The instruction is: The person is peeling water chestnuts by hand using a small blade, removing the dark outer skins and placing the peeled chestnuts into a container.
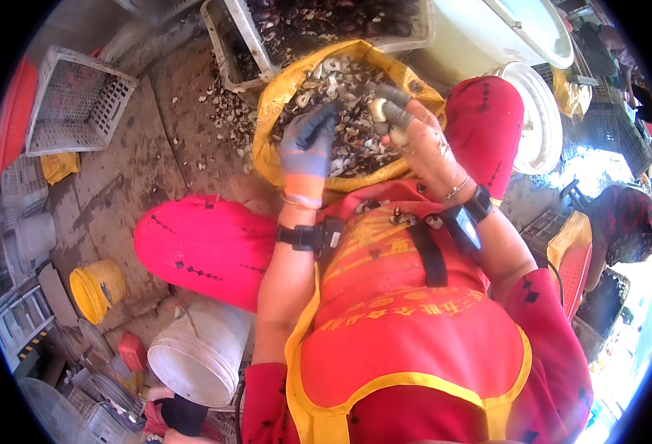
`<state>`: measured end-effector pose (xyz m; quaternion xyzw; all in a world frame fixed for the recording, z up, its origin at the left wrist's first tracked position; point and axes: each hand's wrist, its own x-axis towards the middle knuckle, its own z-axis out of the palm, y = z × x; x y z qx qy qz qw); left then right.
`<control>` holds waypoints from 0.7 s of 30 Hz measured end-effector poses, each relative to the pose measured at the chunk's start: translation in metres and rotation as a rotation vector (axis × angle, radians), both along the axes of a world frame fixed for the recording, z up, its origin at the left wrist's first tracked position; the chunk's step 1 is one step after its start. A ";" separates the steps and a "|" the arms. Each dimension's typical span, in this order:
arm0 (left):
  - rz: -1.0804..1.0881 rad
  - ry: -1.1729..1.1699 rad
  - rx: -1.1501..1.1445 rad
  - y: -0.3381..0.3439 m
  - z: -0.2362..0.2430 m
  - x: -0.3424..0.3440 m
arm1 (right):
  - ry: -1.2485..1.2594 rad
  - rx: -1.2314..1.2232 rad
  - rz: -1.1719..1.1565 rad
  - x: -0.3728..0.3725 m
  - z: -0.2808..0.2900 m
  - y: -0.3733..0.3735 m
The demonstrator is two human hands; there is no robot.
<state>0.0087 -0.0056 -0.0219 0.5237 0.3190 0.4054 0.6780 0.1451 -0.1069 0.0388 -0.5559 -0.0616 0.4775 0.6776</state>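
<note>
In front of my lap a yellow-rimmed bag (268, 140) lies spread open, full of broken shells (352, 148). My left hand (309, 144), in a grey and black glove with an orange cuff, hovers over its left part. The gloved fingers are bent together; whatever they may hold is hidden. Over the right part is my right hand (420, 133), bare except for grey covers on some fingers. Its thumb and fingers pinch a small cream-coloured piece, seemingly shellfish meat (377, 110). Another pale rounded bit shows lower, by the same fingers.
Beyond the bag stands a crate (255, 33) with dark shellfish, beside a large pale tub (481, 44). A white bucket (536, 122) is by my right knee. At left are an empty white crate (82, 103), a yellow bucket (98, 290) and a white bucket (196, 355). Someone crouches (625, 226) at right.
</note>
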 end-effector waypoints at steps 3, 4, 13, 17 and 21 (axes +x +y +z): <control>-0.043 0.369 0.912 -0.004 0.024 -0.002 | 0.461 -0.005 -0.236 -0.001 -0.016 0.007; -0.062 0.435 0.897 -0.005 0.023 0.002 | 0.557 -0.060 -0.304 -0.002 -0.017 0.005; -0.064 0.369 0.705 0.000 0.010 0.003 | 0.526 0.073 -0.187 0.001 -0.017 -0.003; -0.099 0.286 0.113 0.008 -0.020 -0.004 | -0.159 0.094 0.000 0.034 0.012 -0.017; -0.076 0.210 0.091 0.008 -0.019 0.000 | -0.758 0.041 -0.287 0.130 0.029 -0.073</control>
